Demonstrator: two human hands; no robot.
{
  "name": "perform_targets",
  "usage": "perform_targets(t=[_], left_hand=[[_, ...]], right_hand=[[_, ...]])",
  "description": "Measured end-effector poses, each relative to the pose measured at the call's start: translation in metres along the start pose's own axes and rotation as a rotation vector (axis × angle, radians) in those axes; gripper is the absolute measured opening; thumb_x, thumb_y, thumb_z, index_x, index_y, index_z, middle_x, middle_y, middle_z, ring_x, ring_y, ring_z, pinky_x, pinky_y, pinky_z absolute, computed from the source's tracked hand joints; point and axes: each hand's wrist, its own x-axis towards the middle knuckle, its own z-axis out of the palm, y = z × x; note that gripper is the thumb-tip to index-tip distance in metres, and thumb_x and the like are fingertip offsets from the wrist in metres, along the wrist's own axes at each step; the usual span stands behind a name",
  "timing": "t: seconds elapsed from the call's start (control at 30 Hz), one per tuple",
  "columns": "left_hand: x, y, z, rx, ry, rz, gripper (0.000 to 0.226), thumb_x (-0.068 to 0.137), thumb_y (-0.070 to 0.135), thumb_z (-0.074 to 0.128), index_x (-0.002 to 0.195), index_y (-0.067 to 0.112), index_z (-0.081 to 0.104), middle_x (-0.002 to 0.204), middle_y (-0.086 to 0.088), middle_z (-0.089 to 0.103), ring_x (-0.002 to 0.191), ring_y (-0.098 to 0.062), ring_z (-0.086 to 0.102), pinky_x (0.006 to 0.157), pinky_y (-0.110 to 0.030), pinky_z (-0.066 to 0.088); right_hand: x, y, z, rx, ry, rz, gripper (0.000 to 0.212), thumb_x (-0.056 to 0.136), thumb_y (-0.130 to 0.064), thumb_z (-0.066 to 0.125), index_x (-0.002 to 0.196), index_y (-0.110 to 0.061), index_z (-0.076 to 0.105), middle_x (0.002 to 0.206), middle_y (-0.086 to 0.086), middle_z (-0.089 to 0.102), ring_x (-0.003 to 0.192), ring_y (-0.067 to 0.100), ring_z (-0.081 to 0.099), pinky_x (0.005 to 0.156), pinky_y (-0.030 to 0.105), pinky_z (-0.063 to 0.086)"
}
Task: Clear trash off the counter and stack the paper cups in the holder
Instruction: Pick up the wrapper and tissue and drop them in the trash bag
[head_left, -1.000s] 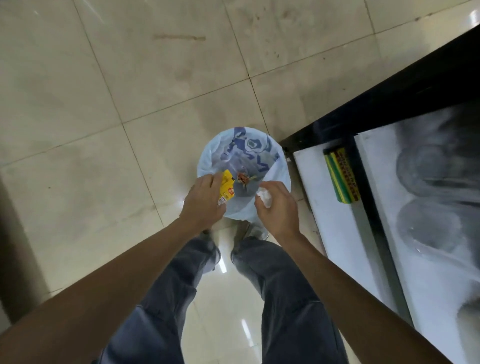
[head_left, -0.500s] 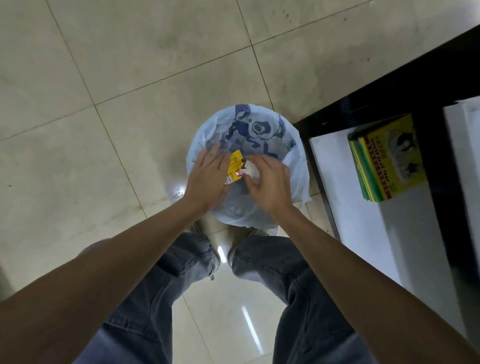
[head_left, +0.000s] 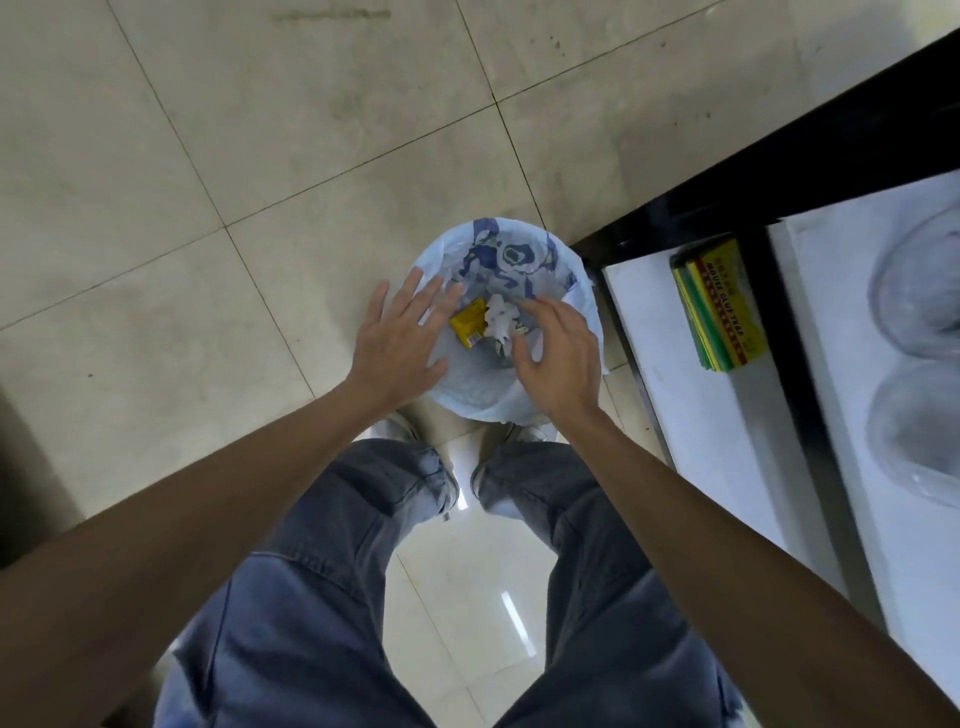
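Observation:
A small bin lined with a pale blue printed bag (head_left: 470, 402) stands on the floor in front of my feet. Inside it lie a yellow wrapper (head_left: 468, 325) and a crumpled white tissue (head_left: 500, 315), side by side. My left hand (head_left: 402, 340) hovers over the bin's left rim with fingers spread and nothing in it. My right hand (head_left: 558, 358) hangs over the right side of the bin, fingers apart and empty. No paper cups or holder are in view.
A black-framed counter (head_left: 779, 135) runs along the right, with a white shelf (head_left: 675, 389) below. A yellow and green mouse glue trap box (head_left: 719, 306) lies on that shelf. Clear round shapes (head_left: 919, 291) show at the far right. Beige tiled floor (head_left: 234, 156) spreads to the left.
Both hands have opened over the bin. The yellow wrapper has left my left hand and the white tissue has left my right; both now lie inside the bag.

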Motion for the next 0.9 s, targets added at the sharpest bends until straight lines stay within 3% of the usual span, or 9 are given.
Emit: perform_targets(t=[0.27, 0.53, 0.67, 0.77, 0.9], left_hand=[[-0.051, 0.024, -0.109, -0.011, 0.048, 0.043, 0.087, 0.084, 0.052, 0.066, 0.157, 0.025, 0.029, 0.163, -0.006, 0.033, 0.151, -0.035, 0.028, 0.115, -0.058, 0.03], [-0.108, 0.063, -0.214, -0.042, 0.178, 0.146, 0.068, 0.089, 0.051, 0.052, 0.152, 0.024, 0.042, 0.159, -0.006, 0.041, 0.147, -0.034, 0.035, 0.108, -0.053, 0.038], [-0.141, 0.081, -0.255, -0.067, 0.187, 0.194, 0.068, 0.092, 0.053, 0.046, 0.152, 0.023, 0.041, 0.159, -0.006, 0.04, 0.148, -0.032, 0.033, 0.111, -0.05, 0.037], [-0.165, 0.093, -0.273, -0.083, 0.193, 0.246, 0.068, 0.091, 0.051, 0.052, 0.152, 0.023, 0.042, 0.159, -0.005, 0.04, 0.149, -0.031, 0.033, 0.11, -0.051, 0.039], [-0.194, 0.111, -0.291, -0.119, 0.194, 0.372, 0.068, 0.09, 0.05, 0.053, 0.151, 0.023, 0.043, 0.16, -0.005, 0.039, 0.15, -0.03, 0.032, 0.11, -0.051, 0.04]], right_hand=[[-0.058, -0.061, -0.095, 0.047, 0.075, 0.028, 0.046, 0.087, -0.032, 0.074, 0.13, -0.018, 0.065, 0.136, 0.003, 0.065, 0.128, 0.023, 0.06, 0.101, 0.048, 0.054], [-0.126, -0.115, -0.182, 0.01, 0.144, 0.026, 0.052, 0.087, -0.044, 0.073, 0.132, -0.019, 0.064, 0.141, 0.004, 0.064, 0.132, 0.023, 0.058, 0.106, 0.044, 0.051], [-0.165, -0.135, -0.22, -0.029, 0.149, 0.028, 0.055, 0.09, -0.051, 0.068, 0.136, -0.021, 0.062, 0.146, 0.003, 0.06, 0.136, 0.023, 0.055, 0.109, 0.044, 0.048], [-0.195, -0.146, -0.24, -0.067, 0.196, -0.006, 0.053, 0.091, -0.047, 0.068, 0.137, -0.021, 0.062, 0.148, 0.001, 0.058, 0.14, 0.023, 0.051, 0.113, 0.04, 0.045], [-0.236, -0.159, -0.256, -0.043, 0.336, 0.035, 0.051, 0.088, -0.039, 0.074, 0.132, -0.016, 0.066, 0.14, 0.007, 0.064, 0.132, 0.028, 0.058, 0.107, 0.045, 0.048]])
